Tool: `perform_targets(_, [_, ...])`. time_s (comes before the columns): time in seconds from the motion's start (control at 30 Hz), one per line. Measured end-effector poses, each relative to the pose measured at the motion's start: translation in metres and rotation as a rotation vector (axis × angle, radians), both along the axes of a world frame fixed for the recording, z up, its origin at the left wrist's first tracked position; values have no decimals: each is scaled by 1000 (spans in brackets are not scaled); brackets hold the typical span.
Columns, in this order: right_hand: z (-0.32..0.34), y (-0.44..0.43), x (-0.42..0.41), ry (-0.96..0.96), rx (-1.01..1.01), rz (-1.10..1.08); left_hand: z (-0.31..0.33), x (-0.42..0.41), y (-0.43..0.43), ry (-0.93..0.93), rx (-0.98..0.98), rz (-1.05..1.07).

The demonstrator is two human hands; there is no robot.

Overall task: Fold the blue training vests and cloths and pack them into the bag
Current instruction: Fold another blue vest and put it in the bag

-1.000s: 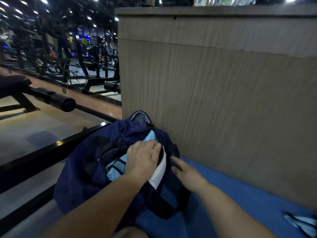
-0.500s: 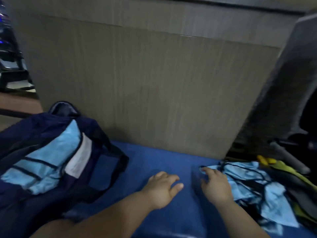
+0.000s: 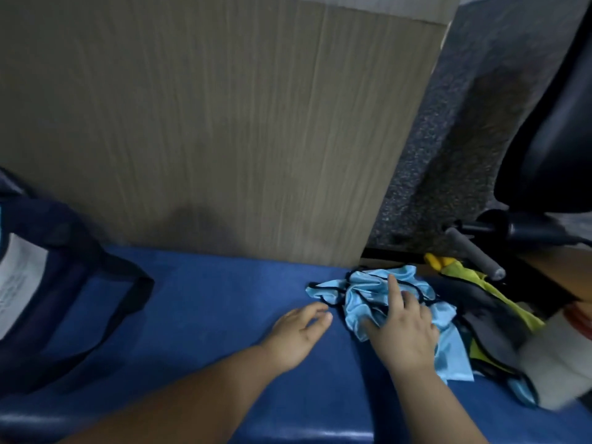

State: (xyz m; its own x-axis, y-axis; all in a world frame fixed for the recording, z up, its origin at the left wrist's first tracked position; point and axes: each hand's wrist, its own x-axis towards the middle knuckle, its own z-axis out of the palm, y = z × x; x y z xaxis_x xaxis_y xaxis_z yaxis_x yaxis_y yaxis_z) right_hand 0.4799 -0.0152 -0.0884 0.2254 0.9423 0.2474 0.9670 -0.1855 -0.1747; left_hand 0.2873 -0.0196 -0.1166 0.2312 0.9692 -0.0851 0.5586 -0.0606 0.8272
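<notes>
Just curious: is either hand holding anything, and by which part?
Nothing is gripped. The right hand lies spread on the middle of the crumpled light blue vest; the left hand is open and empty.

Desk [image 3: 208,299]: blue padded covering, smooth and matt on top, with a glossy sheen along the near edge. Vest [image 3: 371,291]: light blue satin-like cloth, shiny and crumpled, edged in black piping. Bag [image 3: 64,238]: navy woven cloth, matt, with a white paper-like label [image 3: 19,283]. Upright panel [image 3: 224,123]: wood-grain laminate, matt, finely streaked. Wall [image 3: 464,139] beside it: grey, speckled, rough. Yellow-green cloth [image 3: 464,274]: soft and dull. Grey handle [image 3: 474,256]: matt, foam-like.
</notes>
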Motion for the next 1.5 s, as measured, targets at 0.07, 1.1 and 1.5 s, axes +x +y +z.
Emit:
perform_targets(0.07, [1, 8, 1, -61, -57, 7, 1, -5, 0, -181, -87, 5])
perform_targets(1.1, [17, -10, -33, 592, -164, 539, 7, -156, -35, -220, 196, 766])
perform_targets(1.5, [40, -7, -7, 1349, 63, 228, -5, -147, -44, 152, 158, 585])
